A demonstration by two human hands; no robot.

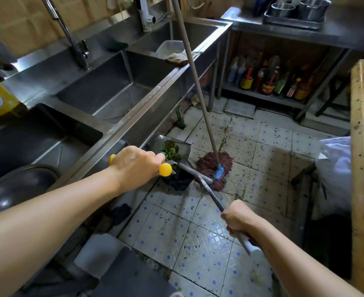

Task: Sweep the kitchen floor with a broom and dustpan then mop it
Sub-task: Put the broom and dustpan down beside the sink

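My left hand (137,166) grips the yellow handle (165,169) of the metal dustpan (172,146), which holds green scraps just beyond my knuckles. My right hand (240,218) clenches the broom handle (213,196); the mop (216,168) leans ahead.

Floor (200,239) is pale tile with little blue squares, pretty grimy with dark specks all over. A reddish mop head (215,168) sits on it near the sink unit's legs, with a black rag (121,212) closer in and a white bag (335,174) off right by the wooden block.
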